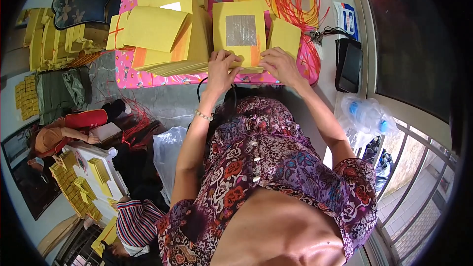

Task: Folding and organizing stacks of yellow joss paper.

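On the table in front of me lies a stack of yellow paper sheets (222, 27), the top one bearing a silver square and an orange stripe. My left hand (223, 70) is closed at its near left corner, fingers bent over the edge. At the near right corner, my right hand (282, 66) grips the same stack between thumb and fingers. The fingertips partly hide the edge, so how many sheets they pinch cannot be made out. A taller yellow paper stack (197, 44) stands just left, with a loose folded piece (153, 28) on top.
Pink patterned cloth (127, 76) covers the table. Red strings (290, 0) lie in a tangle at the far right. A dark phone (351, 68) and plastic-wrapped bottles (367, 116) are on the right. Two other people work at the left near a white table (93, 160).
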`<move>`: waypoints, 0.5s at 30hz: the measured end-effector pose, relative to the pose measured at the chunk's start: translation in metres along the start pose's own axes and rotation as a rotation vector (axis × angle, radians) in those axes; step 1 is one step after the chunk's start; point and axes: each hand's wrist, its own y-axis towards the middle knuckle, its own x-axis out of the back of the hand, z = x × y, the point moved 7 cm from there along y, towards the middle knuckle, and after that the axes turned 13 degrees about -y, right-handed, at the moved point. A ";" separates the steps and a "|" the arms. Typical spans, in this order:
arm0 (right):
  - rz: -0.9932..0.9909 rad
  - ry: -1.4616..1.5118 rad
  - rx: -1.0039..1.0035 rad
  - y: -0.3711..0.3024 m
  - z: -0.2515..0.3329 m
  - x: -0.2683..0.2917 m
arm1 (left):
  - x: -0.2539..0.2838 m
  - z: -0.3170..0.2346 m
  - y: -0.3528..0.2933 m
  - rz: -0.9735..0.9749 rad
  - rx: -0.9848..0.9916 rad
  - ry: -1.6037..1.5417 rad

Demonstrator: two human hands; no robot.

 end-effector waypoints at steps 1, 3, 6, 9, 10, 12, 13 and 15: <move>0.008 0.009 -0.012 0.000 0.000 0.000 | 0.000 0.000 0.000 -0.001 0.000 0.000; 0.016 0.017 -0.024 0.000 0.000 0.000 | 0.000 0.000 0.000 0.000 0.006 0.003; 0.034 0.006 -0.039 0.001 -0.001 -0.001 | 0.000 0.000 0.000 0.001 0.009 -0.010; 0.054 0.016 -0.061 0.001 -0.002 -0.002 | 0.000 0.001 0.000 0.004 0.013 -0.005; 0.056 0.008 -0.052 0.001 -0.003 -0.003 | 0.000 0.001 0.000 0.004 0.013 -0.006; 0.059 0.001 -0.042 0.001 -0.004 -0.006 | 0.000 0.001 0.000 -0.005 -0.008 -0.010; 0.037 0.005 -0.046 0.002 -0.004 -0.005 | 0.000 0.002 0.000 -0.006 -0.008 -0.010; 0.016 0.008 -0.050 0.003 -0.004 -0.004 | 0.000 0.002 0.001 -0.002 -0.017 -0.002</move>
